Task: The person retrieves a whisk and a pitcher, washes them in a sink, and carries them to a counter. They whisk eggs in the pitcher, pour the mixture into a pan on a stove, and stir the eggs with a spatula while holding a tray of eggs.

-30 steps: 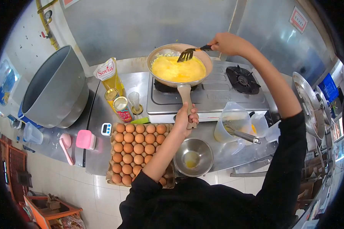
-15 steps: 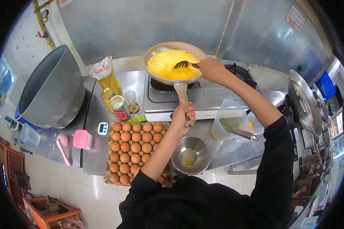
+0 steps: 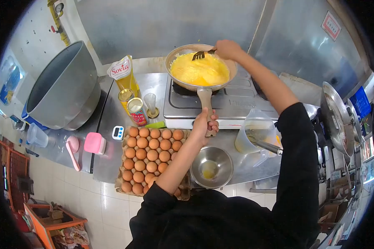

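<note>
My left hand (image 3: pixel 204 123) is wrapped round the wooden-looking handle of a frying pan (image 3: pixel 205 97) on the gas stove (image 3: pixel 237 106). Yellow beaten egg (image 3: pixel 199 71) spreads over most of the pan, wet in places and paler at the edge. My right hand (image 3: pixel 227 50) grips a dark slotted spatula (image 3: pixel 198 55), its head touching the egg near the pan's far side. Below my left forearm sits a tray of brown eggs (image 3: pixel 147 155). Beside it a steel bowl (image 3: pixel 212 167) holds a little yellowish liquid.
Right of the pan handle stands a clear jug (image 3: pixel 253 130) with a whisk (image 3: pixel 266 145) in it. To the left are an oil pouch (image 3: pixel 126 74), cans (image 3: pixel 136 110), a timer (image 3: pixel 118 133), a pink-lidded container (image 3: pixel 94 143) and a large grey pot (image 3: pixel 66 87). Woks (image 3: pixel 336 118) stand at the right.
The spatula has moved from the middle right of the egg to its far edge, with my right hand farther back. My left hand keeps its hold on the handle. The whole view has shifted slightly.
</note>
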The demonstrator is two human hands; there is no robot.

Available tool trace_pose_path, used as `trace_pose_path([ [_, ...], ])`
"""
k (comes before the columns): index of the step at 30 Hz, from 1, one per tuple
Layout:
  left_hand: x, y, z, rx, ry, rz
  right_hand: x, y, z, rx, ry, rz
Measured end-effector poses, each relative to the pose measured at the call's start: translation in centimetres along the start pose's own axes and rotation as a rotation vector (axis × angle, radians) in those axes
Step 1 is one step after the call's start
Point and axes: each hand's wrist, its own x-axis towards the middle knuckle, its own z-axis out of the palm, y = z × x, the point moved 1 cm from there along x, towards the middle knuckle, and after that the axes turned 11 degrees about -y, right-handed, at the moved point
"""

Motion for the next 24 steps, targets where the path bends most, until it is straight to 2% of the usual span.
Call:
trace_pose_path([
  [4,-0.3,0.2,0.4,0.033,0.018,0.016,-2.1,0.1,-6.0,-0.130,0.039,-0.054],
  [6,-0.2,0.3,0.3,0.014,0.015,0.011,-3.9,-1.1,-8.8,-0.236,-0.151,-0.058],
  [7,-0.1,0.3,0.3,-0.001,0.013,0.012,-4.7,-1.8,-9.9,-0.237,-0.154,-0.052],
  [9,-0.3,-0.1,0.1,-0.007,0.001,0.015,-6.5,-3.0,-10.7,-0.297,-0.451,0.008],
  [10,-0.2,-0.1,0.1,-0.015,-0.008,0.025,-6.9,-3.6,-10.2,-0.298,-0.452,0.013],
  [12,-0.3,-0.3,0.1,-0.016,-0.002,0.032,-8.1,-4.5,-9.0,-0.530,-0.378,0.080],
  [13,-0.2,-0.3,0.1,-0.017,0.010,0.042,-9.0,-4.9,-8.6,-0.517,-0.296,0.017],
  [17,-0.4,-0.5,0.4,0.000,0.017,0.077,-9.0,-5.4,-5.1,-0.448,-0.163,0.063],
  [21,-0.4,-0.8,0.5,0.007,0.026,0.091,-8.4,-4.7,-2.2,-0.471,-0.148,0.089],
  [24,-0.5,-0.7,0.4,0.015,0.010,0.100,-8.0,-3.5,-0.4,-0.439,-0.054,0.079],
])
